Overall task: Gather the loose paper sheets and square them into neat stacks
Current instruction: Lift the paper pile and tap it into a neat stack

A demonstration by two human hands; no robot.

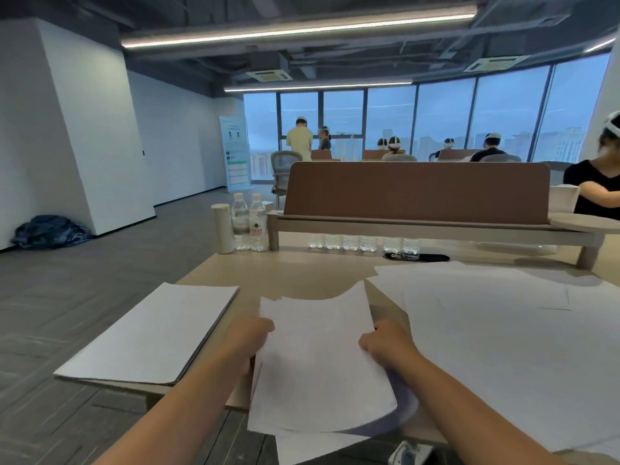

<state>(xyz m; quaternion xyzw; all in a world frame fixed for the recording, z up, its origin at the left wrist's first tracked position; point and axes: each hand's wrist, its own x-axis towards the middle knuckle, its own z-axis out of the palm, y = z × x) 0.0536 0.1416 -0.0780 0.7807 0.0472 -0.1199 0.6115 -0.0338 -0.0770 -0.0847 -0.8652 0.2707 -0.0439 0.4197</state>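
Head view: squared white paper stack (147,333) at nine o'clock. Left hand (249,340) and right hand (385,345) grip the uneven white sheet bundle (318,364) at six o'clock; better to loosen and tap its edges level. Loose white sheets (503,330) lie at three o'clock.

Bare left forearm (174,407) and right forearm (486,404), uncovered down to the frame's lower edge, ending in a bare left grip (250,340) and right grip (385,345). Lower down, a white lace-up shoe (407,453) with grey trim. Near the corner, a sliver of tan cloth (575,458), garment unclear.
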